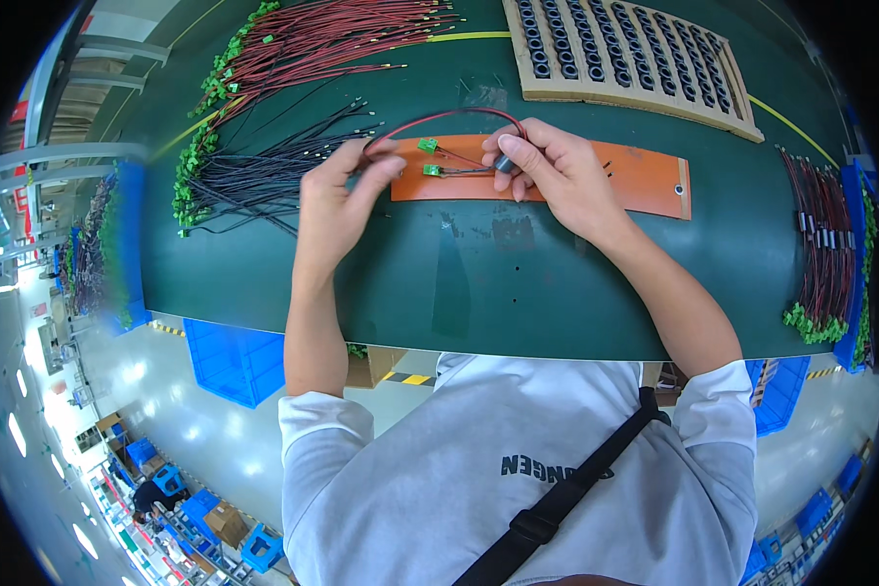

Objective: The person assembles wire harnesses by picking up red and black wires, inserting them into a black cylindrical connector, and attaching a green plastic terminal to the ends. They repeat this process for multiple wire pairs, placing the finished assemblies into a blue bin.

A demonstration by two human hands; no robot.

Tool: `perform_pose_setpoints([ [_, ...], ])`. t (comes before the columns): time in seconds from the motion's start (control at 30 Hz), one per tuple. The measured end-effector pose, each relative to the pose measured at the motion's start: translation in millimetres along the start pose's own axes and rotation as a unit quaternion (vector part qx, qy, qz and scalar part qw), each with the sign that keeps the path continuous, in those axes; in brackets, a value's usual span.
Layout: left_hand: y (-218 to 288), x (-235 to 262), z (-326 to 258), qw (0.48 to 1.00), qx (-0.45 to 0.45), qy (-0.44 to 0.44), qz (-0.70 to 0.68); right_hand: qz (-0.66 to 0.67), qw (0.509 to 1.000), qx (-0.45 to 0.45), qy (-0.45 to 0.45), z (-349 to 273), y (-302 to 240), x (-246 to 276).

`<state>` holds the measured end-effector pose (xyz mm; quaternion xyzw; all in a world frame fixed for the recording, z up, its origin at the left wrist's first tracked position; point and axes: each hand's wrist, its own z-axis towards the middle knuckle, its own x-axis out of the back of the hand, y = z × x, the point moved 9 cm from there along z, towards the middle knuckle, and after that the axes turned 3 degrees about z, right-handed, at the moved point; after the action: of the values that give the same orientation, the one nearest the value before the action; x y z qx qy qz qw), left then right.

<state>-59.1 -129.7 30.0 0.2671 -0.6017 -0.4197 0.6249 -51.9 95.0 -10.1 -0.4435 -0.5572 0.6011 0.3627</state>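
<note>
Head view: our right hand (568,176) pinches a black ring (503,164), its fingers partly hiding it. Wires run from it toward nine o'clock, to two green connectors (431,171) over an orange board (649,190). A red-and-black cable (449,113) arcs to our left hand (337,195); whether those curled fingers grip it, we cannot tell. Around our hands on the worktop (576,303): black wires (264,166) at nine, red wires (332,37) at ten, a ring tray (745,122) at two.

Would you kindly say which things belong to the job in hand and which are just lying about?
Probably the job: dark ring, red-and-black wires, green connectors, orange board, ring tray.
Apparently lying about: blue bin, distant cardboard box.
</note>
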Motion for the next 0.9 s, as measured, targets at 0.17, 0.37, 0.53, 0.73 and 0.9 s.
perform_pose_setpoints([
  [0.17,48.6,35.5,-6.9,0.949,-0.135,0.140,0.249,-0.036,0.999,0.032,0.011,-2.2,-8.4,-3.1],
  [0.37,136.3,-34.6,-41.8,0.738,-0.409,0.118,0.524,-0.100,0.993,0.065,-0.005,-3.6,-9.5,-8.8],
  [0.53,132.8,-73.6,-12.6,0.776,-0.442,-0.011,0.449,-0.145,0.986,0.082,-0.012,-7.6,-15.6,-9.1],
  [0.73,120.0,-45.1,8.9,0.866,-0.361,-0.142,0.315,-0.185,0.979,0.081,-0.036,-6.2,-15.1,-14.0],
  [0.9,130.5,-55.1,-8.5,0.752,-0.454,-0.101,0.467,-0.143,0.987,0.070,-0.025,-5.8,-14.4,-11.4],
])
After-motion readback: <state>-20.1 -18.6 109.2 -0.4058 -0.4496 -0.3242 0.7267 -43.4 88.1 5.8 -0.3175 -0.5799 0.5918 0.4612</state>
